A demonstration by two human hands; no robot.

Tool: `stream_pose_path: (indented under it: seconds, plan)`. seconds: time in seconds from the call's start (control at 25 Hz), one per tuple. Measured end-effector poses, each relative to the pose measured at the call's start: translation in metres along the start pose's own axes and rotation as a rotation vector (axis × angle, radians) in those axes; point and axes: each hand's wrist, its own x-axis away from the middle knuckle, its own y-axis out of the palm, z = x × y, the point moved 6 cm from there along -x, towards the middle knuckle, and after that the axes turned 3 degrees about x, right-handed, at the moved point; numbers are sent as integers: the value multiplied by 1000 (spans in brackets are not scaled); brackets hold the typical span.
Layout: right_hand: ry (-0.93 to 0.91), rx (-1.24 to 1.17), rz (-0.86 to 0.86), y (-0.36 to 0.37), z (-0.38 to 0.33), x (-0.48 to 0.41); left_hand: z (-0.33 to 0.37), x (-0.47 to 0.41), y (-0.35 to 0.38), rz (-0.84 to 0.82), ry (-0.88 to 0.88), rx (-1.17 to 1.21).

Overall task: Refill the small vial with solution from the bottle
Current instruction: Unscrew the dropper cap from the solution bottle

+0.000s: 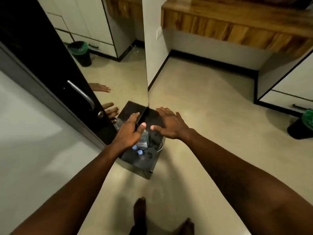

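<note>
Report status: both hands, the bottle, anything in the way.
Left hand open over clear bottle, no grip. Right hand open, empty, above dark stand. Two blue-capped small containers beside bottle; which is the vial, cannot tell.

The single view comes from a camera worn on the person's head. It faces forward and steeply down, so the floor (211, 102) fills most of the picture and the person's bare feet (139, 212) show at the bottom edge. The lens is wide, and straight lines bend near the borders. Both forearms run in from the lower corners to the left hand (128, 131) and the right hand (171, 123) near the middle. The top edge reaches a wooden ledge (237, 22). At the left, a mirror (118, 70) repeats part of the same floor.
</note>
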Motion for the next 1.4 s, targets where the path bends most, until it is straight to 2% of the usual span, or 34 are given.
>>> stream_pose_path:
  seconds: [0.16,0.24,0.4,0.52,0.68,0.76,0.96,1.08,1.24,1.4]
  plan:
    - [-29,-7,-123,47,-22,-13,-45,16,17,-60,-132,89]
    - [-44,-37,-128,61,-32,-23,-59,17,22,-70,-157,110]
    - [-69,-83,-84,69,-50,-39,-68,5,32,-78,-67,69]
    - [-28,-123,-91,80,-56,-48,-81,-6,48,-66,-69,105]
    - [49,-191,-55,84,-54,-59,-79,-17,58,117,-35,35]
    - [40,-211,-21,86,-56,-60,-77,-17,56,233,-13,86]
    - [82,-328,18,88,-56,-61,-81,-19,57,280,-57,183]
    - [30,-283,-25,83,-57,-70,-79,-18,52,284,-148,265]
    - [-118,-260,-178,74,-58,-77,-80,-18,45,219,-221,340]
    - [-142,-294,-111,68,-58,-77,-78,-15,45,230,-215,346]
